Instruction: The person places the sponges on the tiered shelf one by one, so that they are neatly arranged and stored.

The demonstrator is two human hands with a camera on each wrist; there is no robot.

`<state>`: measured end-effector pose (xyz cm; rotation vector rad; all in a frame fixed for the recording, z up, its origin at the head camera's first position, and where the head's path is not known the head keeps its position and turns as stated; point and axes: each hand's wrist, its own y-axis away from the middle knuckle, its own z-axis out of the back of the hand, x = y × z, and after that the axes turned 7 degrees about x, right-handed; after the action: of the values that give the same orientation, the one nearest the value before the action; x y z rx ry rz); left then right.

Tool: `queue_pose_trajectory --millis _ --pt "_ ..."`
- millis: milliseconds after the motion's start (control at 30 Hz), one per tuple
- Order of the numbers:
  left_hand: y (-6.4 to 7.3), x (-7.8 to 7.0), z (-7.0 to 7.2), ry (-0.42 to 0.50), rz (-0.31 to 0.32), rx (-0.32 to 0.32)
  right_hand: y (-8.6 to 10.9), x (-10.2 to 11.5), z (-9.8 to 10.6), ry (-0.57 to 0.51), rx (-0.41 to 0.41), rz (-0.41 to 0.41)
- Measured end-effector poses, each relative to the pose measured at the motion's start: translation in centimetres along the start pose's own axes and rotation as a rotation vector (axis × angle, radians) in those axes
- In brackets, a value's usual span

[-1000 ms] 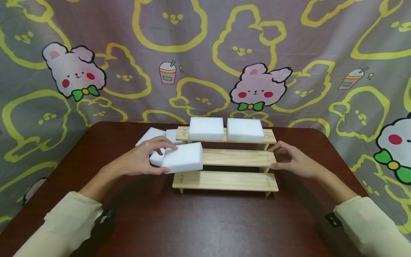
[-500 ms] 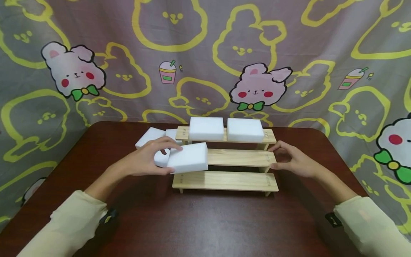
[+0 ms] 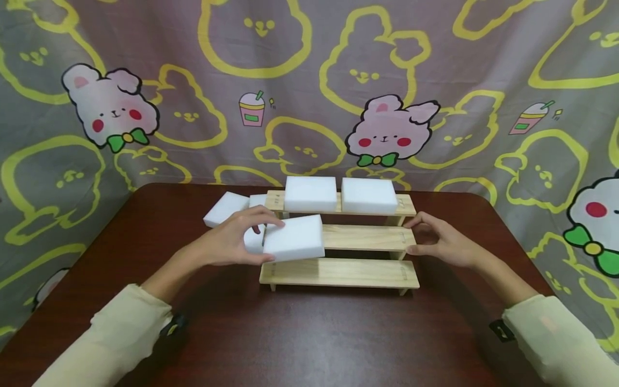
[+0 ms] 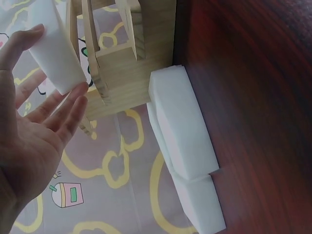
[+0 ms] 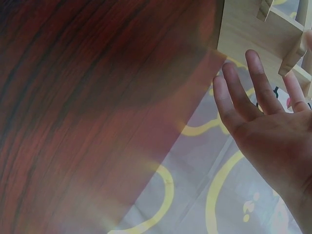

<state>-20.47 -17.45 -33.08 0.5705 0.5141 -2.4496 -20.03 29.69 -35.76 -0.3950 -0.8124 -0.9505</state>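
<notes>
In the head view, my left hand (image 3: 232, 236) pinches a white foam block (image 3: 295, 237) between thumb and fingers. The block hovers, slightly tilted, over the left part of the middle step of a three-step wooden rack (image 3: 362, 237). In the left wrist view, this foam block (image 4: 53, 48) has the thumb on one side and fingertips on the other. My right hand (image 3: 447, 242) pinches the right end of the rack's middle step between thumb and index finger. In the right wrist view, the other fingers of the right hand (image 5: 273, 122) extend beside the rack (image 5: 248, 44).
Two foam blocks, a left one (image 3: 310, 193) and a right one (image 3: 369, 195), sit on the top step. More foam blocks (image 3: 224, 208) lie on the dark wooden table (image 3: 309, 333) left of the rack, partly hidden by my left hand. A patterned curtain (image 3: 300, 97) hangs behind.
My left hand has moved steadily right with the foam block, bringing it further over the rack's left end. The right hand and the rack have stayed still.
</notes>
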Motion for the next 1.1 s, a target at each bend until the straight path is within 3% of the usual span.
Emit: queue_pose_trajectory --millis 833,1100 --pt "-1.6 -1.0 -1.2 0.002 -0.01 -0.014 0.0 0.0 0.0 0.005 -0.005 -0.006" --pt "-2.8 -1.4 -1.9 0.04 -0.053 -0.023 0.1 0.0 0.0 0.004 -0.004 -0.003"
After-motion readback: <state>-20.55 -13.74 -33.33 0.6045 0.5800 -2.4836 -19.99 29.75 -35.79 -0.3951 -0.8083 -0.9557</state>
